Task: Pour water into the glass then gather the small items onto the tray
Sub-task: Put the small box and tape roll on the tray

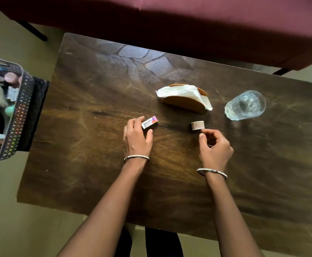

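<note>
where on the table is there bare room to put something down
Bare wood runs from the small box left to the table edge by the tray, along the far side behind the napkin holder, and right of the glass. The middle is crowded: box, tape roll, holder, left hand and right hand sit close together.

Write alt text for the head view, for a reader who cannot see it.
From above, a left hand touches a small box and a right hand, fingers curled, hovers by a small roll on a wooden table. Beyond stand a napkin holder and a glass; a tray sits far left.
</note>
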The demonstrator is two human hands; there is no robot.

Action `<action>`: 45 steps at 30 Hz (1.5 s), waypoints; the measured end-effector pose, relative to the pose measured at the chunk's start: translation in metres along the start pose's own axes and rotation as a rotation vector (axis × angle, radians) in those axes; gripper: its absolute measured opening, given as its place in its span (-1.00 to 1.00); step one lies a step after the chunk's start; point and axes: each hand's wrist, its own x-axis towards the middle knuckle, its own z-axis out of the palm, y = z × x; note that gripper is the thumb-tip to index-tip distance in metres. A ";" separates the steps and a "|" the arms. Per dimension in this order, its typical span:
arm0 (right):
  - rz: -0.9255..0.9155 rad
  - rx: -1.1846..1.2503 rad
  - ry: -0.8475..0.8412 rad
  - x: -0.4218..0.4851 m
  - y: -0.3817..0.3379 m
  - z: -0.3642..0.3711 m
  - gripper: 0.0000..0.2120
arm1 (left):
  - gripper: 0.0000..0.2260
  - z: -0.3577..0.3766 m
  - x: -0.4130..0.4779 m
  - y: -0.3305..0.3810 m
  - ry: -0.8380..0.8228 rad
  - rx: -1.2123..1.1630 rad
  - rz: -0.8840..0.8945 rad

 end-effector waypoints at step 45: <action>-0.284 -0.035 -0.493 -0.172 -0.142 0.144 -0.56 | -0.71 -0.200 -0.066 -0.158 0.405 -0.817 -0.618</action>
